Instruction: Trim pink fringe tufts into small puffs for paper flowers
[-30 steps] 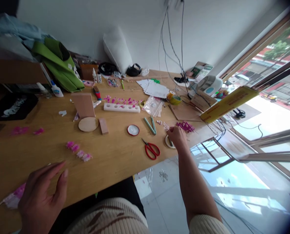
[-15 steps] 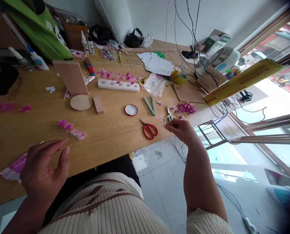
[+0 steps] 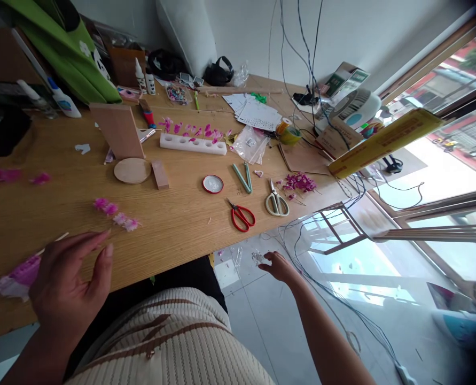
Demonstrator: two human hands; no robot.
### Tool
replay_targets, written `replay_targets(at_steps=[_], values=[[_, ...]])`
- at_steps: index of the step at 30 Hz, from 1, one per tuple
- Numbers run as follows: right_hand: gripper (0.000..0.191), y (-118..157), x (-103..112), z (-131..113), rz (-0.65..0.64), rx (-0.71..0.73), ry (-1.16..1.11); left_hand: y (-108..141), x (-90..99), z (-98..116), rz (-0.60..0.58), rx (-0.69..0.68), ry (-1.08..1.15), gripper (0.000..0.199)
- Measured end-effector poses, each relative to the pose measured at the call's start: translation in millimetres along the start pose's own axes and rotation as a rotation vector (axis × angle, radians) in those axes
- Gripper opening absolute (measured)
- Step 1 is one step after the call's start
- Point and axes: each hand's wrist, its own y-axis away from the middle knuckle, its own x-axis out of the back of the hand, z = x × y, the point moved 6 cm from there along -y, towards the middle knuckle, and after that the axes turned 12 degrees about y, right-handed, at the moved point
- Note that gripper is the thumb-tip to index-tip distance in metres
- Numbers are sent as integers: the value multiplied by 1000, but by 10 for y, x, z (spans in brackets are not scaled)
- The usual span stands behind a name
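Observation:
My left hand [image 3: 71, 275] hovers over the front left of the table, thumb and fingers apart, nothing visible between them. Just beyond its fingertips lies a row of pink and pale flower petals [image 3: 115, 214]. A stick with pink and white fabric-like petals [image 3: 19, 278] is beside it, partly hidden by the hand. My right hand [image 3: 278, 266] hangs past the table's front edge above the floor, fingers loosely spread. Small whitish scraps [image 3: 257, 259] show by its fingertips, seemingly on the floor. Nearest it on the table are white-handled scissors [image 3: 276, 204] and red-handled snips [image 3: 241, 216].
Purple petals [image 3: 299, 183] are heaped at the right of the table. Behind are a green clip [image 3: 243, 178], a red-rimmed lid [image 3: 212, 184], a white holder with holes [image 3: 193, 144] and a wooden disc [image 3: 132, 170]. Cables [image 3: 302, 256] trail over the floor.
My right hand has moved from beside the white-handled scissors down off the table's edge, and its fingers have spread. The translucent pinkish scrap beside the scissors is gone from the table. My left hand stays put.

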Motion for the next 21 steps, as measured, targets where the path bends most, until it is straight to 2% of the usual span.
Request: replay_targets(at_steps=[3,8,12,15,17,19,21], values=[[30,45,-82,-66,-81,64,44,0,8,24,10,-19,3,31],[27,226,-178,-505,-260,257,79,5,8,15,12,-20,19,30],[34,433,-19,-854,-352,433,62,18,15,-16,20,-7,14,32],[39,630,304,-1045,-377,579,-17,26,14,-42,15,15,22,31],[38,748,633,-1150,-354,691,-165,30,12,-49,18,22,28,31],[33,759,1060,-1179,-203,740,-333,37,12,-54,28,27,25,31],[28,620,1521,-1089,82,669,-372,56,13,-64,39,34,15,33]])
